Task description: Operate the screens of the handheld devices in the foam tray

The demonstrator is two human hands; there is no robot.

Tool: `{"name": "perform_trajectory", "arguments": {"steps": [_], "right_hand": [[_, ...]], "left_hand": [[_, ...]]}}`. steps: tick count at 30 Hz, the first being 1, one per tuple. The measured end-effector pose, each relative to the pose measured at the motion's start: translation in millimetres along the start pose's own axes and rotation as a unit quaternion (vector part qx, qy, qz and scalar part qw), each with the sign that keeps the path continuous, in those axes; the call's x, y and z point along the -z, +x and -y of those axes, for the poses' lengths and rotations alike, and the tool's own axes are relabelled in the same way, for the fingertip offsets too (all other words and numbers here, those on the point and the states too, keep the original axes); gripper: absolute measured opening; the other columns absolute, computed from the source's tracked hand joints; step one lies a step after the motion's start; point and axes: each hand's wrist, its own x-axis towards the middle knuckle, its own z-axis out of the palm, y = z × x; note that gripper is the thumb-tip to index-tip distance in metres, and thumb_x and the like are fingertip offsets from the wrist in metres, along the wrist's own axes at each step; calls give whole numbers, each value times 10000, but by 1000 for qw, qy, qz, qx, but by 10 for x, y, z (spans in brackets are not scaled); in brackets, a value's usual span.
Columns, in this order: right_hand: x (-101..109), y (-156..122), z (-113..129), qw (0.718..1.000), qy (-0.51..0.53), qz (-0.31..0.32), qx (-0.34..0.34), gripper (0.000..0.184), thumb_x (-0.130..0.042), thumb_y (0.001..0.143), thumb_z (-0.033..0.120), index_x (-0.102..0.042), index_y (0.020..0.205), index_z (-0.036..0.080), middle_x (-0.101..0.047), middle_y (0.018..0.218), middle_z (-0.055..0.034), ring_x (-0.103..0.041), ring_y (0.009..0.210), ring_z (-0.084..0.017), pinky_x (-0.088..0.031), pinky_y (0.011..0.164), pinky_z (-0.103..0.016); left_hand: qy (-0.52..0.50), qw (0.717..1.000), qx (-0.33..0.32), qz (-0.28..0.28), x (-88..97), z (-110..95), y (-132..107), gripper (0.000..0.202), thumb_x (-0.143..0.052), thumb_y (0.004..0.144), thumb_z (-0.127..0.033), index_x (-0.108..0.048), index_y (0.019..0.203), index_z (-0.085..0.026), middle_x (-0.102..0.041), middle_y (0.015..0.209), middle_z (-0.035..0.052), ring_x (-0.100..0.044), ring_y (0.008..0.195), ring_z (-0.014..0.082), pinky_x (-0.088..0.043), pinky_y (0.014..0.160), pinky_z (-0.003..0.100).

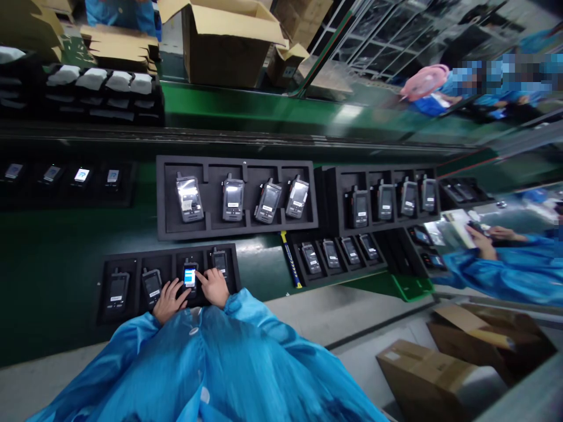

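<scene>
Both hands rest on the near foam tray (132, 265). The left hand (169, 300) cups the lit handset (190, 275) from 7 o'clock with its fingers curled loosely; the right hand (215, 286) lies at 4 o'clock, its forefinger out on the screen. Green tabletop (53, 258) lies open at 9 o'clock. Another four-handset tray (237, 199) sits at 12 o'clock.

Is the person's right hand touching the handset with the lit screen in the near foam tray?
Touching. The head view shows the right hand with its forefinger laid on the screen of the lit handset, no gap between them.
</scene>
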Motion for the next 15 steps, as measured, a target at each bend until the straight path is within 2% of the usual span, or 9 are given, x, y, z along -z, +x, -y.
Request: {"name": "perform_trajectory", "arguments": {"steps": [8,15], "right_hand": [[-68,-37,-37,999,17,-6,49,378,-542,920,154,-589,1284,244,-583,1013,-84,-446,937,-236,-375,821,-351],[-101,-32,-44,998,17,-12,59,359,-535,926,160,-607,1270,234,-586,988,-87,-446,921,-239,-377,810,-363]], "left_hand": [[-14,1000,3,-7,-33,12,-28,225,-505,862,-268,-698,973,-235,-597,1174,132,-507,1194,290,-422,1003,478],[-19,1000,6,-10,-61,10,-23,213,-515,857,-260,-691,974,-232,-596,1181,131,-503,1203,289,-423,1011,480]]}}
